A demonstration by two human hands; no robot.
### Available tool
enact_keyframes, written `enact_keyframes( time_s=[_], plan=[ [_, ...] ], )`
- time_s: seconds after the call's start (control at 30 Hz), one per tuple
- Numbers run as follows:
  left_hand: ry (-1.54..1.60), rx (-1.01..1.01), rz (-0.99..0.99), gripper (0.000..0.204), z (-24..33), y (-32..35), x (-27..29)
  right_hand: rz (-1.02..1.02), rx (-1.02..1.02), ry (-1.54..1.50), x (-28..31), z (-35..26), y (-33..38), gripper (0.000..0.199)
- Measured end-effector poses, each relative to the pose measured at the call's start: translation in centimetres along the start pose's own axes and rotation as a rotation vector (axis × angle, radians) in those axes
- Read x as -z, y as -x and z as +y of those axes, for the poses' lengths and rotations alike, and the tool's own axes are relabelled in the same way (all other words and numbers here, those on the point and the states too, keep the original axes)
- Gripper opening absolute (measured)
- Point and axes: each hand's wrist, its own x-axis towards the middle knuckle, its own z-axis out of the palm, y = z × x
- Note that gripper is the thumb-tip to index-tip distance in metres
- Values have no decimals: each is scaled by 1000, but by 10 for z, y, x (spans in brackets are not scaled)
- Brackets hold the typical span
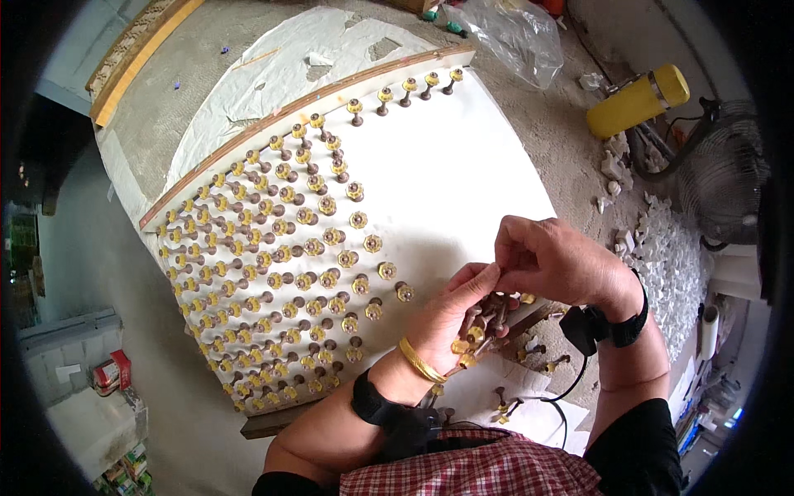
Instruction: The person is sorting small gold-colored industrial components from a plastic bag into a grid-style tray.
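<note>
My left hand (pixel 438 321), with a gold bangle at its wrist, is closed around a bunch of drawer knobs (pixel 474 335) with yellow faceted heads and brown metal stems. Its thumb reaches up to meet my right hand (pixel 550 258), whose fingers are pinched together just above the bunch. What lies in that pinch is hidden by the fingers. Both hands are over the right part of a white board (pixel 438 178). Many matching knobs (pixel 304 217) stand in rows across its left side, with a short line of them (pixel 409 85) along the far edge.
A wooden strip (pixel 331 99) borders the board's far side. Loose knobs (pixel 503 405) lie near my body. To the right are a yellow cylinder (pixel 637 101), a black fan (pixel 728 178) and a heap of clear plastic pieces (pixel 662 256). A clear bag (pixel 517 37) lies at the back.
</note>
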Motion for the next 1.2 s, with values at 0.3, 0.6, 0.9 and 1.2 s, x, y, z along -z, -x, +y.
enact_keyframes(
  time_s=[0.3, 0.6, 0.9, 1.2],
  plan=[
    [-89, 87, -45, 28, 1, 2, 10, -123, -43, 109, 9, -11, 7, 24],
    [73, -29, -42, 33, 2, -2, 7, 39, 326, -366, -13, 36, 4, 21],
    [90, -75, 43, 29, 4, 2, 7, 718, 244, -186, -4, 44, -59, 11],
    [98, -84, -25, 28, 2, -1, 11, 815, 64, 189, 71, 69, -172, 23]
  ],
)
